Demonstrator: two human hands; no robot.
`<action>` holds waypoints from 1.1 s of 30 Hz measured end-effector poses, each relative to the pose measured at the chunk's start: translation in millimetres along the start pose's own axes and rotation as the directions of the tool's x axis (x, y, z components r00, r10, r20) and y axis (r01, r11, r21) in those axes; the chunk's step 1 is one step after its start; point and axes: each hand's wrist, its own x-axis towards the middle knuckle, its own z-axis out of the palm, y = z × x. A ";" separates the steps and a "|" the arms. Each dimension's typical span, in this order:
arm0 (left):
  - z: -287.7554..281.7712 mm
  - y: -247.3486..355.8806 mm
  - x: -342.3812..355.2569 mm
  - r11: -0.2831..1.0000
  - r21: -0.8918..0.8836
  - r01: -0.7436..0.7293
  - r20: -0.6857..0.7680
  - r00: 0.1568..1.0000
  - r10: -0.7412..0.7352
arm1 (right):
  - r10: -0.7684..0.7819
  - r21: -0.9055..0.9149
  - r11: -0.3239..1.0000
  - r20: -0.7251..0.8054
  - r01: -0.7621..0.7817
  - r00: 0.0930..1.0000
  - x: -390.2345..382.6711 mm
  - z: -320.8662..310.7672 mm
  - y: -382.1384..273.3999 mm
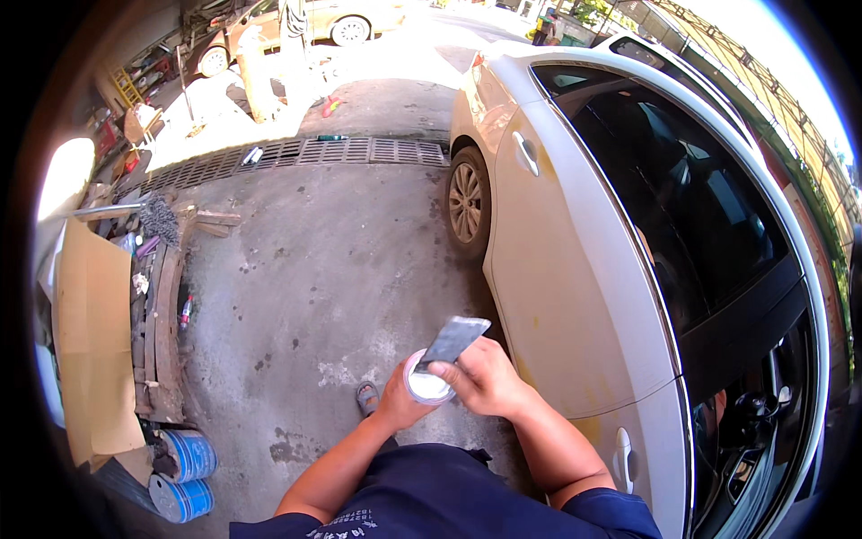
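Observation:
In front of my body, my left hand (400, 402) is wrapped round a small round tub (427, 389) with white material inside. My right hand (489, 382) grips a flat grey scraper (457, 338), its wide end pointing up and away. The scraper's lower part is over the tub's mouth; whether it touches the white material I cannot tell. Just right of my hands stands a white car (566, 278), its door panels dull, with yellowish patches (588, 429) near the front door handle. My right forearm is close to the car's side.
Blue metal cans (184, 501), a large cardboard sheet (97, 332) and wooden beams (166, 332) line the left side. A mop head (160, 219) rests above the beams. Farther off, a metal drain grate (346, 151) crosses the concrete floor (296, 260). Another car (296, 22) stands beyond it.

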 end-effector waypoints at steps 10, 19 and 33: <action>-74.5 -55.0 221.2 0.998 0.027 -0.049 0.141 0.989 0.044 | 0.319 -0.047 0.940 -0.234 -0.338 0.918 174.9 -37.1 123.7; -86.1 -106.0 411.6 0.993 -0.073 -0.091 0.246 0.963 0.107 | 0.264 0.119 0.962 -0.189 -0.244 0.946 288.8 -98.0 281.9; -93.6 -148.4 665.4 0.971 -0.129 -0.200 0.188 0.957 0.222 | 0.164 -0.176 0.948 -0.438 -0.263 0.884 439.4 -149.9 503.8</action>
